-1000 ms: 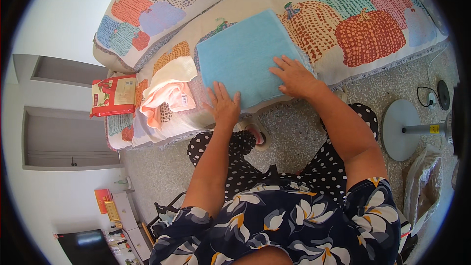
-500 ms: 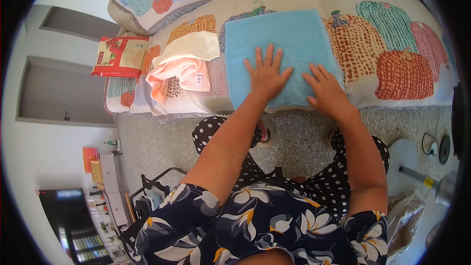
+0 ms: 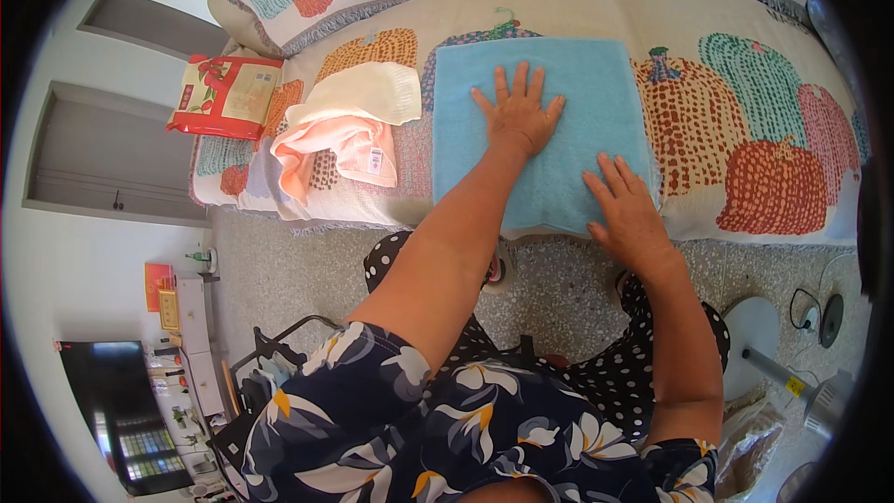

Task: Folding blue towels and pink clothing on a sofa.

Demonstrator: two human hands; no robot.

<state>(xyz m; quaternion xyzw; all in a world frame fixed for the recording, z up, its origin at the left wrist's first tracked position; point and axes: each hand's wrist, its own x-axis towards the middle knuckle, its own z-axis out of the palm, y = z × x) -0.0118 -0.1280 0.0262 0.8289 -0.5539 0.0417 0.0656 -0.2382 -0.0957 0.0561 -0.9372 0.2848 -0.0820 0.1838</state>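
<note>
A light blue towel lies spread flat, almost square, on the seat of a sofa. My left hand rests palm down on its upper middle, fingers spread. Close to the towel's near right corner lies my right hand, also palm down with its fingers stretched out and slightly apart. Neither hand grips anything. To the left, a cream towel and a peach towel with a small white label lie loosely folded, partly overlapping each other.
A red and beige package sits at the sofa's left end. The sofa cover has a colourful pumpkin pattern and a fringe. A stand with a round base is on the floor at the right. A black folding frame stands at the lower left.
My left hand has slid farther up the blue towel, away from me. The right hand has shifted slightly toward the near edge. The whole view has tilted a little.
</note>
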